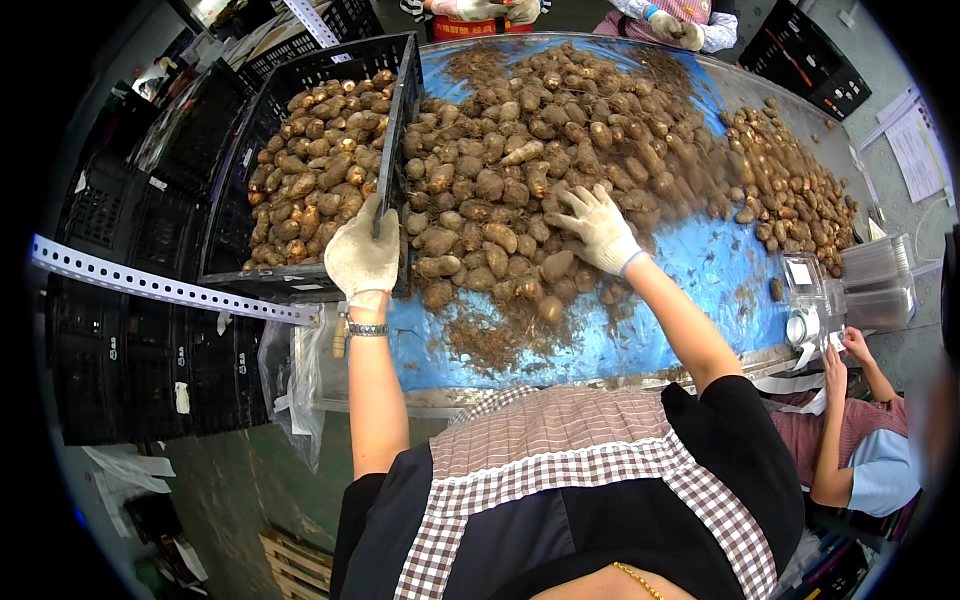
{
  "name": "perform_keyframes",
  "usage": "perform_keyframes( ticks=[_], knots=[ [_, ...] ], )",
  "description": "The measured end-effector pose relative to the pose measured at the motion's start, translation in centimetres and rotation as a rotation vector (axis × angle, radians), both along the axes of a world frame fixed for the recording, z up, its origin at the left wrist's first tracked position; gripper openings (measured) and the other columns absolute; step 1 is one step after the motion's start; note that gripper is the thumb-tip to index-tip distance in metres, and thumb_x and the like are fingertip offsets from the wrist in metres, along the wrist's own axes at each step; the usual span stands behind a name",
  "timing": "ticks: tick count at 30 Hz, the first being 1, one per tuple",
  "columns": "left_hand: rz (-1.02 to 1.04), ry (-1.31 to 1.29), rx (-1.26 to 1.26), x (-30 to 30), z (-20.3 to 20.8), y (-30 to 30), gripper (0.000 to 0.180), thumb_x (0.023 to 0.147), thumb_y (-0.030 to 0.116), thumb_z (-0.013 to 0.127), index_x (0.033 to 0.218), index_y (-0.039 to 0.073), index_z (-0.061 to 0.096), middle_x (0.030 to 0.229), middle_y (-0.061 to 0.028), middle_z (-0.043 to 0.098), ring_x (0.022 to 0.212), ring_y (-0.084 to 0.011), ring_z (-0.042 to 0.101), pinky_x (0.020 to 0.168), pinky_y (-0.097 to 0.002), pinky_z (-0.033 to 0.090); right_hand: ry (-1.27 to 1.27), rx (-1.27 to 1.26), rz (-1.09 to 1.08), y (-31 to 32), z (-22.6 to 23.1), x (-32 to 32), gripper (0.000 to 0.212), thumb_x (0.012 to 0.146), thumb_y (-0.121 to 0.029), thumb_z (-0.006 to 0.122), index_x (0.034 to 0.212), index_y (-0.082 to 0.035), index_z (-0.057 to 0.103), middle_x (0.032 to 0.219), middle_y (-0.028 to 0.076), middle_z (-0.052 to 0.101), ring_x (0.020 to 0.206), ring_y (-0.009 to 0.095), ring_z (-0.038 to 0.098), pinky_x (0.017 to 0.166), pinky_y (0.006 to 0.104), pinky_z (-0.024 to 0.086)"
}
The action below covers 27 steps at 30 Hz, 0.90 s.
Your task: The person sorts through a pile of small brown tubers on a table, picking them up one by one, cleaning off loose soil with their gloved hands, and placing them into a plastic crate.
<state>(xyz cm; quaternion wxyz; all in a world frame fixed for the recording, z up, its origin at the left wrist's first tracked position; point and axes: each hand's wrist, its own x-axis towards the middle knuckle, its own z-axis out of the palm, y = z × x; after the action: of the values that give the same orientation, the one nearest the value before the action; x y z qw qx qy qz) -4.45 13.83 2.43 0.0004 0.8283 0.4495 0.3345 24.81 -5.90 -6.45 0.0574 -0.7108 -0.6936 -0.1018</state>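
Note:
My left hand [362, 255], in a white knit glove, is over the near right corner of a black plastic crate [402, 120]. Its thumb and a finger are apart, with no taro visible between them. Inside the crate lies a heap of small brown taros [320, 150], some with pale cut ends. My right hand [600, 232], gloved the same way, rests with spread fingers on the near side of a large pile of loose taros [500, 165]. The crate stands at the pile's left, its wall touching or close to it.
Blue sheeting [700, 290] covers the table. Root fibres [500, 340] lie at its near side. A smaller taro pile [790, 180] sits at right, near clear plastic boxes [875, 280]. Stacked black crates [150, 340] stand at left. A co-worker's hands [840, 355] handle labels; gloved co-workers stand across.

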Motion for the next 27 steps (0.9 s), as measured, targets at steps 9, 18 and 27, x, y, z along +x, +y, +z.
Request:
perform_keyframes(
  ticks=[9,18,27],
  knots=[
    [0.035,-0.011,-0.002,0.0,0.2,-0.2,0.032,0.081,0.034,0.067,0.105,0.014,0.074,0.073,-0.0144,0.068,0.071,-0.0312,0.066,0.066,-0.0408,0.052,0.322,0.279,-0.227,9.5,3.9,2.1,0.042,0.087,-0.033,0.064,0.123,-0.011,0.062,0.117,0.013,0.065,0.107,0.030,0.062,0.093,0.0402,0.048],
    [0.015,-0.026,-0.023,-0.3,0.4,-0.4,0.035,0.084,0.035,0.066,0.113,0.017,0.070,0.087,-0.0171,0.069,0.083,-0.0335,0.067,0.073,-0.0417,0.052,0.585,0.181,-0.416,10.8,2.1,1.1,0.041,0.086,-0.029,0.067,0.124,-0.014,0.061,0.122,0.016,0.059,0.106,0.029,0.063,0.089,0.0422,0.049],
    [-0.705,-0.221,0.208,7.2,1.1,-9.9,0.043,0.084,0.020,0.071,0.122,0.003,0.060,0.121,-0.0170,0.061,0.101,-0.0275,0.064,0.089,-0.0360,0.053,1.870,-0.027,0.109,0.1,3.8,-3.9,0.050,0.101,-0.031,0.052,0.138,0.002,0.045,0.139,0.013,0.052,0.130,0.020,0.046,0.109,0.0309,0.036]
  ],
)
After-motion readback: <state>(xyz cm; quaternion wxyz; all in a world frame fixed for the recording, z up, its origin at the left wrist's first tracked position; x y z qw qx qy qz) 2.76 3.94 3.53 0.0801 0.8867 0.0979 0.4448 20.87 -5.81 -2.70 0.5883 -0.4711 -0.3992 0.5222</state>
